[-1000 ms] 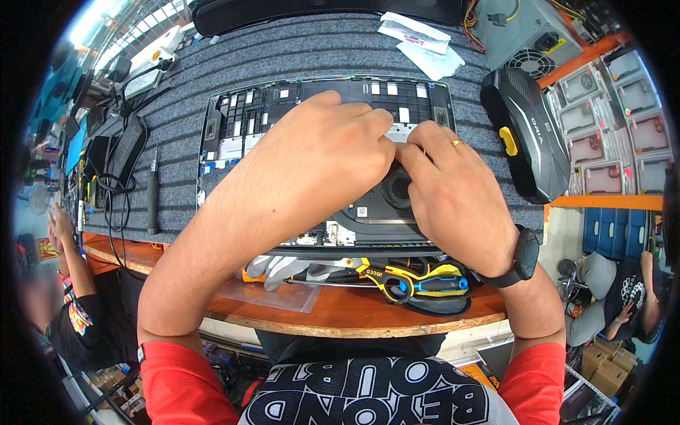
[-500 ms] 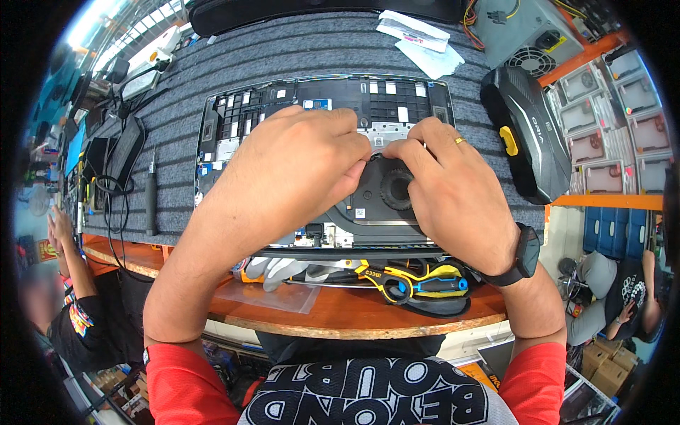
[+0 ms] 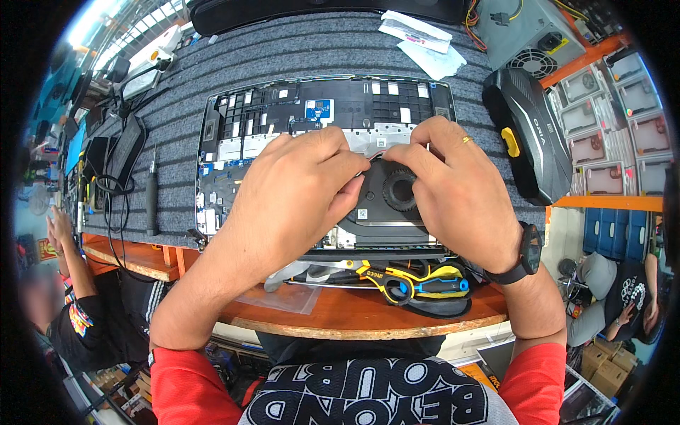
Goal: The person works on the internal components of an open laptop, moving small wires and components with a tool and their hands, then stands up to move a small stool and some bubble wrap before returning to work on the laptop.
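Note:
An opened laptop chassis (image 3: 269, 113) lies on a grey ribbed mat, its inner frame and small boards exposed. My left hand (image 3: 297, 191) and my right hand (image 3: 453, 191) both rest on the near right part of it, fingers pinched at the upper edge of a round black cooling fan (image 3: 397, 195). The fingertips of both hands meet above the fan, and the left palm hides the chassis beneath it. My right hand wears a ring and a black wristwatch.
A black screwdriver (image 3: 151, 195) lies left of the chassis beside cables. Yellow and blue pliers (image 3: 418, 283) sit on the wooden bench edge. A black case (image 3: 528, 134) lies on the right, with a grey power supply (image 3: 520, 32) behind it. Papers (image 3: 418, 39) lie at the back. Other people sit at both sides.
Both hands have drawn slightly toward me and apart, uncovering the round fan between them; the fingertips stay pinched at its top edge.

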{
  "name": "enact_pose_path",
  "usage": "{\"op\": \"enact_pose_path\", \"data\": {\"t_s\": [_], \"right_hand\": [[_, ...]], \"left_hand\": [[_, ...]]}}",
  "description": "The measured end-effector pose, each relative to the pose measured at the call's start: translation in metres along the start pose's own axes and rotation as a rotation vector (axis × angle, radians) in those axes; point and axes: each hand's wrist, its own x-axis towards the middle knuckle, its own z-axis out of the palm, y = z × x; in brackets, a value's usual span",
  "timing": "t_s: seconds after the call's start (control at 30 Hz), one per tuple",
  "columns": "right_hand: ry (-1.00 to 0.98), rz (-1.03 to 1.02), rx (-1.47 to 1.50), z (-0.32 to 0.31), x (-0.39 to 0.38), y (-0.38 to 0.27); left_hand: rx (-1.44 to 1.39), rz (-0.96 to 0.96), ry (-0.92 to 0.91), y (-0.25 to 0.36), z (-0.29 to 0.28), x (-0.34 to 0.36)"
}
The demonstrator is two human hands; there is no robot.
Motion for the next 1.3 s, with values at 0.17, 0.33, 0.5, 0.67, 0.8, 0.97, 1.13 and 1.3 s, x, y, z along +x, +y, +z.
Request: {"op": "enact_pose_path", "data": {"t_s": [0.17,0.33,0.5,0.67,0.8,0.97,1.13,1.3], "right_hand": [[-0.019,-0.005,0.013,0.000,0.001,-0.001],[-0.020,0.002,0.009,0.000,-0.001,-0.001],[-0.027,-0.002,0.019,0.000,0.000,-0.001],[-0.022,-0.002,0.029,0.002,-0.001,0.002],[-0.021,0.001,0.022,0.002,-0.002,0.002],[-0.035,-0.018,0.013,0.002,-0.002,0.002],[-0.056,-0.010,-0.006,0.001,-0.001,-0.001],[-0.047,0.006,0.021,0.002,-0.002,-0.002]], "left_hand": [[-0.071,-0.128,0.017,-0.003,0.003,-0.001],[-0.088,-0.102,0.010,-0.001,-0.003,0.008],[-0.103,-0.081,-0.010,-0.002,-0.003,0.009],[-0.090,-0.117,-0.026,0.003,0.000,0.002],[-0.027,-0.124,-0.006,0.002,0.003,0.001],[-0.021,-0.091,0.022,-0.001,0.008,-0.001],[0.060,-0.070,0.042,0.001,0.009,0.000],[0.095,-0.040,0.071,-0.005,0.008,0.003]]}}
